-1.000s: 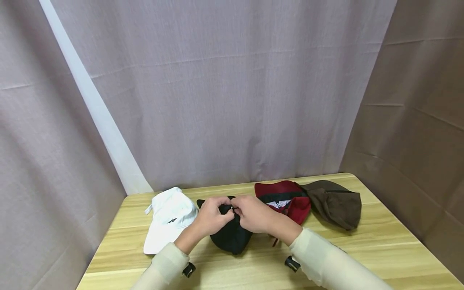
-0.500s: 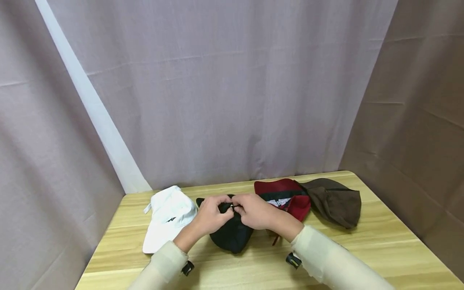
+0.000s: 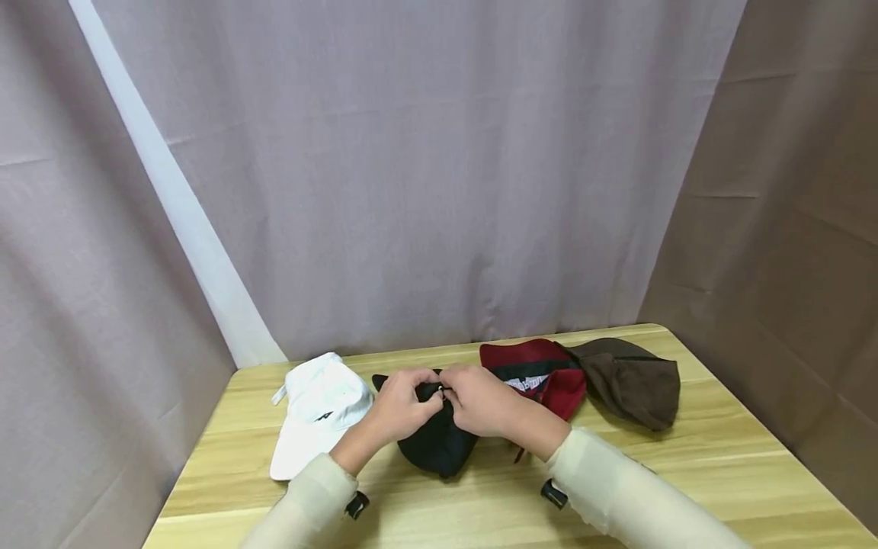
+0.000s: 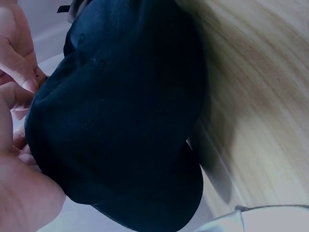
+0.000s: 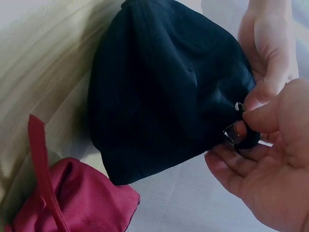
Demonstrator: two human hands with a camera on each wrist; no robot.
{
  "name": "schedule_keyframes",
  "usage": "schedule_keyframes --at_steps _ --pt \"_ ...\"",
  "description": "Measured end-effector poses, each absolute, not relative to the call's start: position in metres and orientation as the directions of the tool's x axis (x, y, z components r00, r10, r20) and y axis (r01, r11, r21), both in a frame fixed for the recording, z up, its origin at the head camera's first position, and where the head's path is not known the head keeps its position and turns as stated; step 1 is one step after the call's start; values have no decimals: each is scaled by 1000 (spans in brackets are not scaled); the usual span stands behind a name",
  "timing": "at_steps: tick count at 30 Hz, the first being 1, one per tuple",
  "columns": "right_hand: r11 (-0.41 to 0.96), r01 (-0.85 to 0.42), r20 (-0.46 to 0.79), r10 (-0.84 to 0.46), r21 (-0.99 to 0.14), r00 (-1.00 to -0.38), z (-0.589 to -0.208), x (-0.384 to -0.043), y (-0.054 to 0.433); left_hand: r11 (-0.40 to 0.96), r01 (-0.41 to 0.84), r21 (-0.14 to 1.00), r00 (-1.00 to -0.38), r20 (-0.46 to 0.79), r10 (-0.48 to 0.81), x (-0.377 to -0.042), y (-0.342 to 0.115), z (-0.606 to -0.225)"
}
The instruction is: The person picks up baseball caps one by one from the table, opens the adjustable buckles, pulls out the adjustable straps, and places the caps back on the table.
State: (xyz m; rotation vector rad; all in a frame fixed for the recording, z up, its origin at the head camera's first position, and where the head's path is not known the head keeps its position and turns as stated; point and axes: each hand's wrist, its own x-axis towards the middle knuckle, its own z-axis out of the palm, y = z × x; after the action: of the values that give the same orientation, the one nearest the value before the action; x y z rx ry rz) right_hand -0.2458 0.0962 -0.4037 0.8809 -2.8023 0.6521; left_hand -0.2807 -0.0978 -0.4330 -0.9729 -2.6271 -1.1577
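Note:
A black baseball cap (image 3: 439,450) is held at the middle of the wooden table, its crown toward the person. My left hand (image 3: 405,408) grips the cap's edge, thumb and forefinger curled at the back opening. My right hand (image 3: 483,402) pinches the short black strap (image 5: 250,137) there, fingertips close to the left thumb. Beside the strap, in the right wrist view, show a small metal buckle (image 5: 231,134) and a metal eyelet (image 5: 239,106). The left wrist view has the dark crown and brim (image 4: 169,208), with the strap mostly hidden behind the cap.
To the left lies a white cap (image 3: 322,412). On the right, a red cap (image 3: 524,355) with its inside showing touches a brown cap (image 3: 638,385); a red strap (image 5: 41,159) sticks out from the red one. Grey curtains (image 3: 439,191) stand behind the table (image 3: 439,518).
Both hands stay at the back of the black cap, with only slight movement of the fingertips around the strap. The other caps lie as before.

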Motion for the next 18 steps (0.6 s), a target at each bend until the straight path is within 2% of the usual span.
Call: schedule_keyframes --at_steps 6,13,18 --pt "685 -595 239 -549 -421 -801 -400 -252 98 510 559 654 -813 314 490 -282 -98 -431" --pt "661 -540 142 -556 -521 -819 -394 -256 107 520 570 636 -812 337 477 -283 -97 -430" --pt "692 -530 151 -531 -490 -834 -393 -254 107 518 573 635 -808 330 489 -283 -96 -429"
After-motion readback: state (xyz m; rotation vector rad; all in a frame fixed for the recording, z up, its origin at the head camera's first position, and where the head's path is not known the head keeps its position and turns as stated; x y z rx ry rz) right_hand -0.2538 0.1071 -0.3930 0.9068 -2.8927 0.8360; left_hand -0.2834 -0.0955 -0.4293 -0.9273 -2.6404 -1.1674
